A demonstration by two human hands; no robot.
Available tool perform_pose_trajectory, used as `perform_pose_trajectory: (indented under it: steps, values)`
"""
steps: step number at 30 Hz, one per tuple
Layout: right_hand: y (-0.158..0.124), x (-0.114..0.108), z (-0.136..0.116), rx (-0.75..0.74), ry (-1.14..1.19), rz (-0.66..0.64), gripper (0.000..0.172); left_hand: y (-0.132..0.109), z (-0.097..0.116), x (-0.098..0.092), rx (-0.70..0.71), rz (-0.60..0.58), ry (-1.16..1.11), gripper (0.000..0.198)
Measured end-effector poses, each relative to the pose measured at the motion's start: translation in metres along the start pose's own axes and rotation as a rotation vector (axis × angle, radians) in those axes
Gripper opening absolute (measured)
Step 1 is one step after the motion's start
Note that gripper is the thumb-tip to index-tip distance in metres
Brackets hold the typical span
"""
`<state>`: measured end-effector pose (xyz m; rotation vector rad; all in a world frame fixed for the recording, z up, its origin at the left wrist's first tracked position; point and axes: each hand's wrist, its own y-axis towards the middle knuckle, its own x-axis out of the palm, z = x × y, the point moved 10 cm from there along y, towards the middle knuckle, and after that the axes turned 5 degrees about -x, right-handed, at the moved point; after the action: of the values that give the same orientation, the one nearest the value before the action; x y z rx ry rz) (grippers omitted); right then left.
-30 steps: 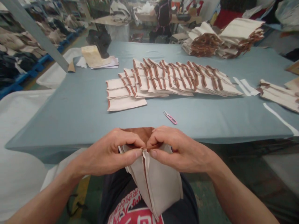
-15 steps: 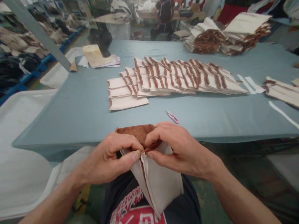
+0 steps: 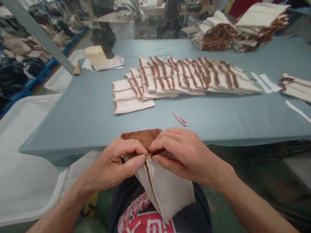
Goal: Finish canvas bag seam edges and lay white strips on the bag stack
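Note:
A cream cloth bag (image 3: 167,189) with a brown lining at its mouth hangs over my lap, in front of the table edge. My left hand (image 3: 116,165) pinches the top seam from the left, thumb and fingers closed on it. Pressed against it from the right, my right hand (image 3: 182,153) grips the same brown-edged rim, its fingers curled over the fabric. Both thumbs meet at the seam in the middle. Pink thread snips (image 3: 179,118) lie on the table just beyond my right hand.
On the grey-blue table (image 3: 80,116), a long overlapping row of finished cream bags with brown trim (image 3: 179,77) lies across the middle. Taller piles (image 3: 240,29) stand at the far right, more bags (image 3: 295,85) at the right edge. A white bin (image 3: 24,155) is at the left.
The view has drifted slightly, so the table appears shifted. My hands stay pinched on the bag's rim, fingers working a little along the seam.

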<state>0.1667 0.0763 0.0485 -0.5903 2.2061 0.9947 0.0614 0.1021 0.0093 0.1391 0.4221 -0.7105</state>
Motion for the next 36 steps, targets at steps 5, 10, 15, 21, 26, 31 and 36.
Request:
perform_pose_trajectory:
  steps: [5, 10, 15, 21, 26, 31, 36]
  values:
    - [-0.003, -0.004, -0.005, -0.058, -0.043, 0.057, 0.012, 0.001, -0.007, 0.001, -0.047, 0.017, -0.059, 0.021]
    - [-0.006, -0.006, -0.005, -0.028, -0.107, 0.084, 0.018, -0.002, -0.007, 0.001, -0.080, 0.064, -0.012, 0.021]
    - [-0.009, -0.007, -0.006, 0.044, -0.077, 0.129, 0.013, -0.001, -0.001, -0.001, -0.055, 0.108, 0.025, 0.021]
    - [-0.012, 0.001, -0.004, 0.086, -0.220, 0.108, 0.016, -0.001, -0.006, 0.003, -0.089, 0.097, -0.028, 0.020]
    - [-0.008, 0.005, -0.011, -0.015, -0.384, 0.073, 0.025, 0.000, -0.009, 0.007, -0.123, 0.062, -0.067, 0.023]
    - [-0.001, 0.006, -0.015, -0.136, -0.453, 0.024, 0.027, 0.002, -0.005, 0.007, -0.107, 0.059, -0.073, 0.025]
    - [0.002, 0.006, -0.014, -0.200, -0.355, 0.045, 0.022, 0.005, -0.009, 0.006, -0.125, 0.070, -0.120, 0.024]
